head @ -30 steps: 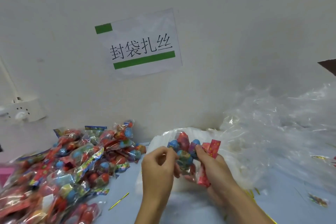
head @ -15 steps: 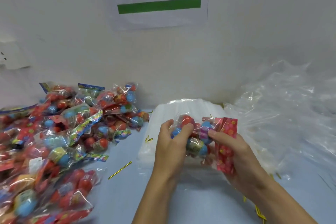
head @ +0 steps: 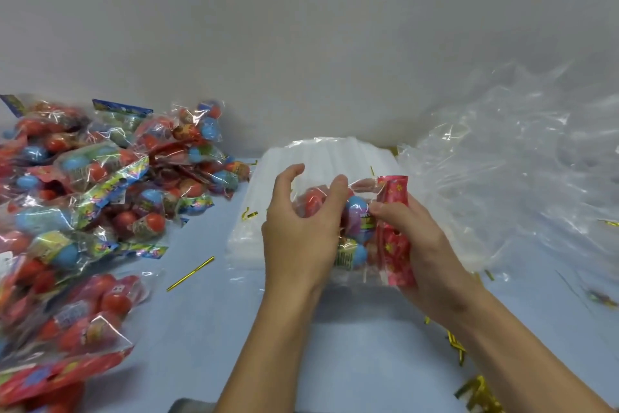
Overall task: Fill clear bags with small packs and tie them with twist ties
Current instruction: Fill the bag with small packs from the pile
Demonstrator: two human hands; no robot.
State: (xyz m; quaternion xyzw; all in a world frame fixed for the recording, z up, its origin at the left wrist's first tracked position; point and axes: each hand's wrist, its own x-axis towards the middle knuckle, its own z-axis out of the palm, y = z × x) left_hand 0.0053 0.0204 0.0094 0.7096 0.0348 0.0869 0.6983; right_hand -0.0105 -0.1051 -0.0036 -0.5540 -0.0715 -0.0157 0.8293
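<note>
Over pale-blue table (head: 207, 329) w/ white wall (head: 301, 44) behind, I'm seeing left hand (head: 301, 231) curling round clear bag (head: 348, 221) of packs, right hand (head: 422, 245) pinching red header (head: 393, 228); twist tie (head: 190, 273) lying nearby.

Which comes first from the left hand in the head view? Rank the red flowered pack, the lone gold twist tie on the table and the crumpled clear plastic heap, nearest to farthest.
Measured from the left hand:
1. Red flowered pack, just to its right, held by the right hand.
2. Lone gold twist tie, on the table to its left.
3. Crumpled clear plastic heap, far right against the wall.
</note>
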